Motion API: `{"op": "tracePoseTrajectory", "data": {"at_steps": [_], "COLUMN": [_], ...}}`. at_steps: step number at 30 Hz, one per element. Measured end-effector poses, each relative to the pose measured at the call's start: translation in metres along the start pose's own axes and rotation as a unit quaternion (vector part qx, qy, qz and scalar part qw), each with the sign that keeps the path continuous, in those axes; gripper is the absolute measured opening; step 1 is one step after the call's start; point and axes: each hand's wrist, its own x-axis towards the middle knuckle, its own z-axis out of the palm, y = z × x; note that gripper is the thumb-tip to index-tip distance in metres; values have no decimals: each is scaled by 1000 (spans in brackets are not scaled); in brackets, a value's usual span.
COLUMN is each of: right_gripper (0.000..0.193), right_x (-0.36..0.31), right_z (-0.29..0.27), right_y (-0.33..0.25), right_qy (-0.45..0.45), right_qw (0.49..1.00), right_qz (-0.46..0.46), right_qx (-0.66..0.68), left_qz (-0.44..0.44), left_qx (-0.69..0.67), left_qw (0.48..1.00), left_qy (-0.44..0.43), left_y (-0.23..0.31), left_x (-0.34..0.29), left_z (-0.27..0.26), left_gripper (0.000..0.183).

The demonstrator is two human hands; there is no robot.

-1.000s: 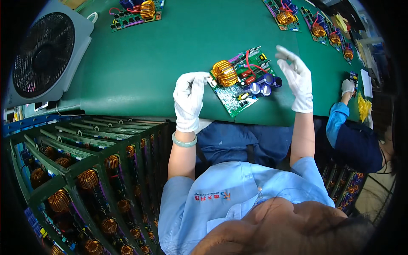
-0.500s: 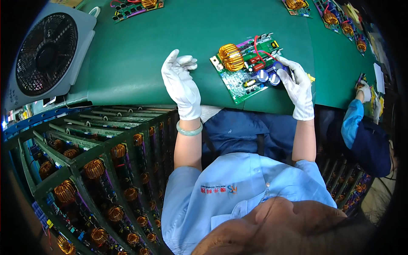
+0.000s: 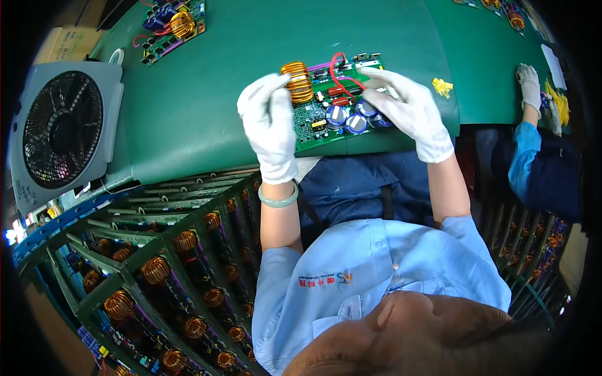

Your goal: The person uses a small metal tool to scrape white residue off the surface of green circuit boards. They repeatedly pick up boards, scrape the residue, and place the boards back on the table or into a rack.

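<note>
Head view, hours counted from its centre. Close to the centre, on the left wrist, a pale green bangle (image 3: 278,202). At eight, a dark green rack (image 3: 129,269) filled with coil-bearing rack boards (image 3: 155,271). Between twelve and one, at the near edge of a green tabletop (image 3: 232,50), a circuit board (image 3: 331,100) between both gloved hands. Toward eleven, left hand (image 3: 269,122) at the copper coil (image 3: 300,84) on the board's nine o'clock end, thumb and fingers bent close together; cannot tell whether pinching anything. Toward two, right hand (image 3: 407,106) over the board's three o'clock end, beside blue capacitors (image 3: 357,123), fingertips near a red wire (image 3: 333,67), thumb apart from fingers; cannot tell whether gripping wire or board. Beyond, at two, crumpled yellow material (image 3: 442,87). Between nine and ten, a grey fan (image 3: 66,128). Farther, at two, a co-worker's gloved hand (image 3: 529,84) near a white sheet (image 3: 552,66). Between ten and eleven, another board (image 3: 169,34).
</note>
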Motion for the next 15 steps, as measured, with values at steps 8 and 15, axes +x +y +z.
{"op": "tracePoseTrajectory", "data": {"at_steps": [8, 15], "right_gripper": [44, 41], "right_x": [14, 25], "right_z": [0, 1], "right_y": [-10, -5], "right_qy": [-45, -97], "right_qw": [991, 992], "right_qz": [-60, 70], "right_qx": [-110, 37], "left_qz": [144, 59], "left_qx": [173, 12], "left_qw": [968, 985], "left_qy": [-109, -160], "left_y": [24, 23], "left_x": [32, 28], "left_z": [45, 32], "left_gripper": [21, 7]}}
